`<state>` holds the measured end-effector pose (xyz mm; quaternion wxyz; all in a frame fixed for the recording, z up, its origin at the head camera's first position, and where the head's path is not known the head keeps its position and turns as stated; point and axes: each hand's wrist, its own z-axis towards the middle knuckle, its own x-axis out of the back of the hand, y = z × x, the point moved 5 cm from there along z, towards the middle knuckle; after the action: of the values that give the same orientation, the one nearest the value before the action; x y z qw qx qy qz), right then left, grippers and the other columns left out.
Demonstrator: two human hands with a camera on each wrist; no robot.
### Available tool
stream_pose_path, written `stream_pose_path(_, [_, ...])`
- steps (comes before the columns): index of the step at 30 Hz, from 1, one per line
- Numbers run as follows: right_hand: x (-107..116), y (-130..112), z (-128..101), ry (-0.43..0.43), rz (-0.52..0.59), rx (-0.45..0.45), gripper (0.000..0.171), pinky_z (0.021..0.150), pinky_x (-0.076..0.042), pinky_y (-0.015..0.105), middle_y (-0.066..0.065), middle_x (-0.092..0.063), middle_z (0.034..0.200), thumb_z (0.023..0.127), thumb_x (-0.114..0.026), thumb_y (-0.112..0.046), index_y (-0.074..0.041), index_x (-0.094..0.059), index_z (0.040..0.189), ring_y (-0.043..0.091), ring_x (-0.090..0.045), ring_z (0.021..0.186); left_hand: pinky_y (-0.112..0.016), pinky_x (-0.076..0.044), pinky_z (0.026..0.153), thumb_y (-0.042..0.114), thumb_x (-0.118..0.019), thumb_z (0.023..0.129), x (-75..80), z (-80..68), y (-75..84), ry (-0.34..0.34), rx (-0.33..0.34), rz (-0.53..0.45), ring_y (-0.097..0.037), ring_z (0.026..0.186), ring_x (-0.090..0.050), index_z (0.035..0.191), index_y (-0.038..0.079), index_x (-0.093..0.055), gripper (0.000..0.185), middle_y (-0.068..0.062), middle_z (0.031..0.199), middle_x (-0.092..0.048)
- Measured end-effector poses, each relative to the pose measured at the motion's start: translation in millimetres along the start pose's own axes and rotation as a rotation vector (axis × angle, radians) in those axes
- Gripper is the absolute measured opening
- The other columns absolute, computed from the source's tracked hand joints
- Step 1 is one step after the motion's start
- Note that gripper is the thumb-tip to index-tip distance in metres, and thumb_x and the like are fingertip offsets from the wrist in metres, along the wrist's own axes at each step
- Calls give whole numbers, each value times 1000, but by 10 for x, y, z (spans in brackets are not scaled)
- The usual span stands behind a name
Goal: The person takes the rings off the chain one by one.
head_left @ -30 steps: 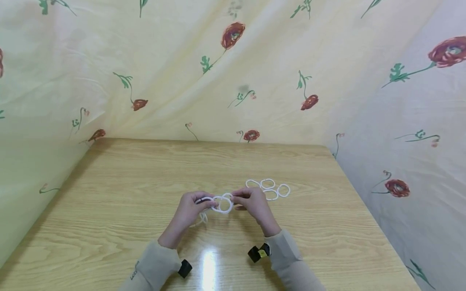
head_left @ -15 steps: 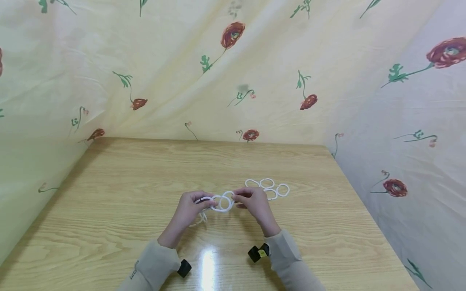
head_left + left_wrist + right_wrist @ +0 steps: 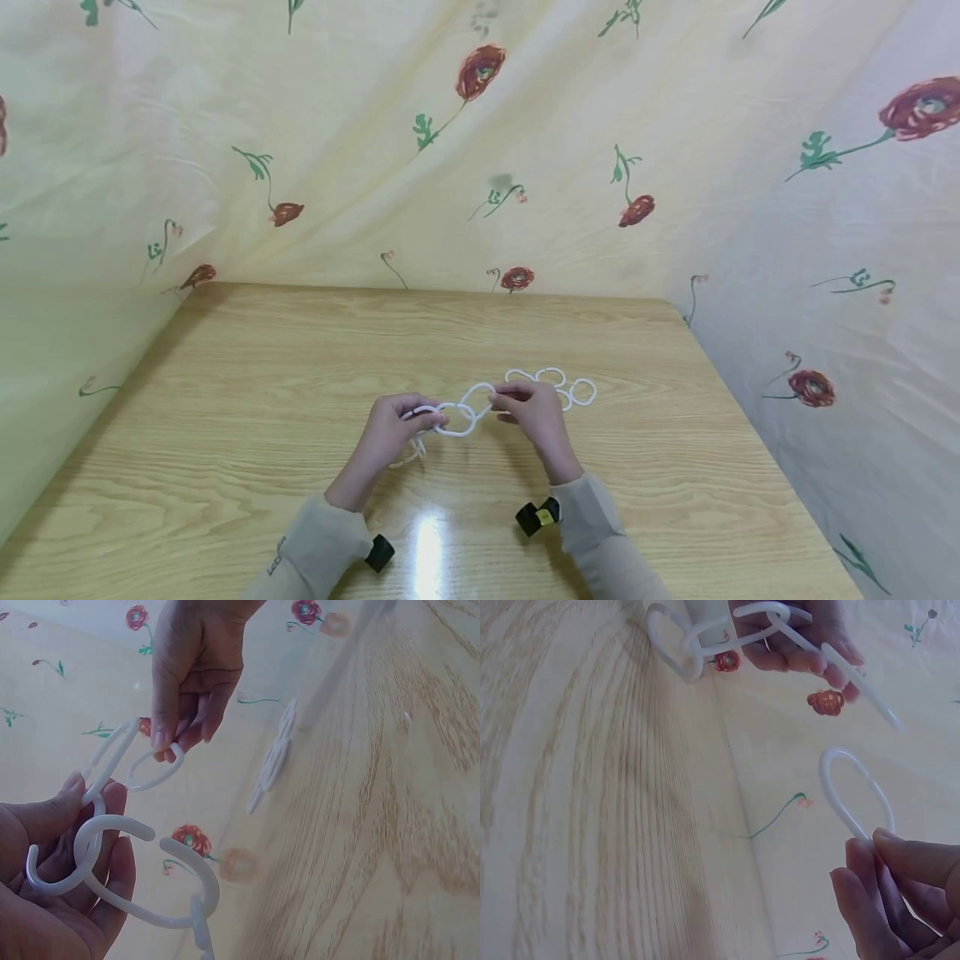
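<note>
In the head view my left hand (image 3: 393,429) grips a chain of white plastic C-shaped links (image 3: 146,915) above the table. Part of the chain hangs below the hand, and its end link (image 3: 114,769) sticks out toward my right hand. My right hand (image 3: 534,417) pinches a single white link (image 3: 828,784) between thumb and fingers. That link overlaps the end link in the head view, while the right wrist view shows a gap between the two. The left fingers partly hide the links they hold.
Several loose white links (image 3: 595,392) lie grouped on the wooden table (image 3: 300,350), just behind my right hand, which covers some of them. A flowered cloth (image 3: 337,150) rises along the back and both sides. Black wrist cameras (image 3: 380,552) sit at the sleeves.
My right hand has moved slightly right and away from me, drawing its link outward so it overlaps the end link less. The left hand and the loose links stay put.
</note>
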<state>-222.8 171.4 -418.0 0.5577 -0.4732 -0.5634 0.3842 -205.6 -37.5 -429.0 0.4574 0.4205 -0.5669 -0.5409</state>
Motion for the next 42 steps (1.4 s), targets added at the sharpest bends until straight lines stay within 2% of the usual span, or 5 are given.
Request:
stream_pose_path(11, [210,67,93,79,32,8,18,67,-62,29,17,-74,90,84,-72,1,11,-69,99,14,-72,71,-20,-59,75,2,-71,85,3,8,-23,-2,9,-27,-3,75,-68,105,-16,-64,28,-22,91,-73])
stream_pose_path(21, [360,153,113,110,62,-41,22,66,-62,26,6,-72,82,84,-71,1,13,-67,103,8,-70,69,-19,-59,75,1,-70,85,7,5,-27,-7,-3,-18,-2,74,-68,104,-17,-64,27,-23,92,-72])
stream_pose_path(31, [647,250,132,143,38,-61,25,68,-62,27,1,-70,78,86,-69,3,16,-64,106,4,-67,67,-18,-59,75,2,-71,85,9,8,-29,0,3,-15,-3,74,-68,104,-17,-64,27,-23,92,-72])
stream_pose_path(42, [916,346,143,175,62,-81,30,69,-62,27,-7,-67,72,87,-67,3,19,-60,111,4,-68,66,-18,-59,75,2,-71,85,22,-2,-26,-2,12,-21,-4,74,-68,105,-16,-65,27,-22,92,-73])
